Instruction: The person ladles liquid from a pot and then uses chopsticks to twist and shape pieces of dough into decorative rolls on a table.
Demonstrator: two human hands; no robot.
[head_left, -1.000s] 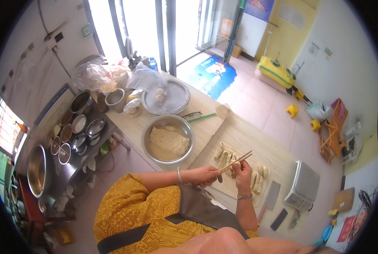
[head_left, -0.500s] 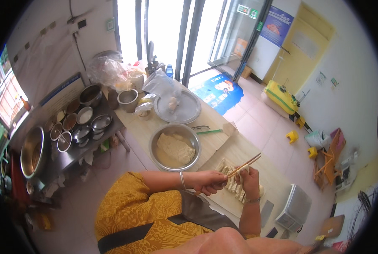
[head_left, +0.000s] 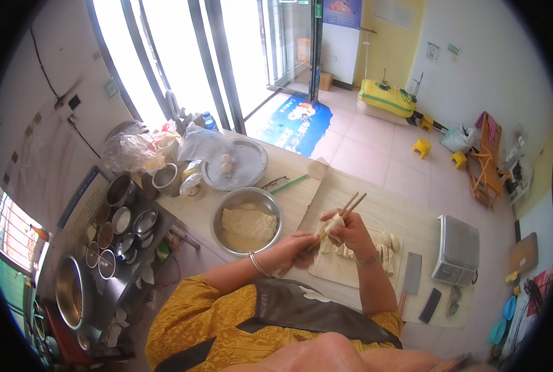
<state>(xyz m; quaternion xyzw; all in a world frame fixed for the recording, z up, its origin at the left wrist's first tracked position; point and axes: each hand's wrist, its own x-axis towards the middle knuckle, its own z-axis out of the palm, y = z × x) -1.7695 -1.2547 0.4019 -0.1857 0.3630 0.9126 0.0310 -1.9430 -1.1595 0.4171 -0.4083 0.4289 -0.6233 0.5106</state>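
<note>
The right hand (head_left: 351, 233) is closed around a pair of slim brown chopsticks (head_left: 359, 201) and a soft, pale piece of dough (head_left: 333, 224), which is held against the sticks at the fingertips. The left hand (head_left: 301, 250) is placed just beside it, lower down, and its fingers seem clamped on the sticks' lower end – the outline is blurred, so the exact grip cannot be told.

In judgement, the dough is best handled with light, even pressure, so that it is not torn or thinned on one side; the chopsticks are best kept steady and parallel by the left hand while the dough is shaped by the right.

Beneath the hands, a pale rectangular cutting board (head_left: 333, 271) is seen, with cream-coloured dough strips (head_left: 385, 260) laid on it. To its right, a flat grey cleaver (head_left: 414, 273) with a reddish handle is set down, then a black phone (head_left: 430, 305) and a boxy silver scale (head_left: 459, 245). To the left of the board, a large slab of dough (head_left: 248, 224) is held in a round steel bowl (head_left: 216, 230); farther back, a round metal tray (head_left: 251, 170) is partly covered by a clear plastic bag (head_left: 203, 144).
</note>
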